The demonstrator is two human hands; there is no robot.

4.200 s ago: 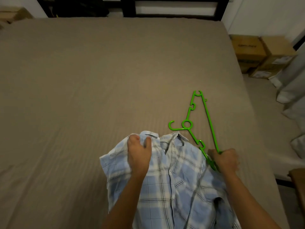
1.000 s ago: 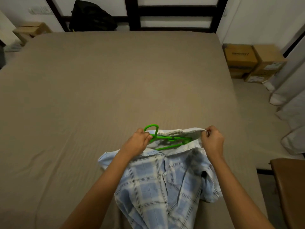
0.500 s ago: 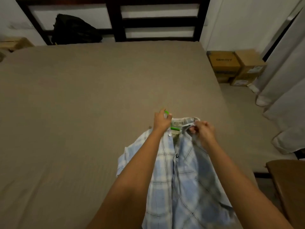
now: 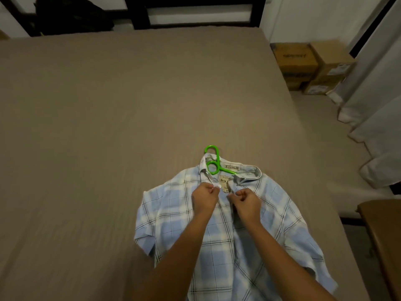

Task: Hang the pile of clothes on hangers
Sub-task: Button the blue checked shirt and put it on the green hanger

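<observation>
A blue-and-white plaid shirt [image 4: 271, 216] lies front up near the bed's front edge. A green plastic hanger [image 4: 213, 162] sits inside it; only the hook and part of one arm show at the open collar. My left hand [image 4: 204, 199] pinches the left front edge of the shirt just below the collar. My right hand [image 4: 247, 202] pinches the right front edge beside it. Both fists are curled, a small gap between them over the label. The rest of the hanger is hidden under the fabric.
The bed [image 4: 108, 118] has a tan sheet and a dark headboard [image 4: 195, 11]. Cardboard boxes [image 4: 312, 64] stand on the floor at the right, next to pale curtains [image 4: 375, 109]. A brown wooden surface [image 4: 384, 235] is at the lower right. A black bag [image 4: 71, 16] lies at the back left.
The shirt has been laid flat with the hanger inside the collar. Both hands have moved down from the collar to the front edges, and my left hand has let go of the hook.
</observation>
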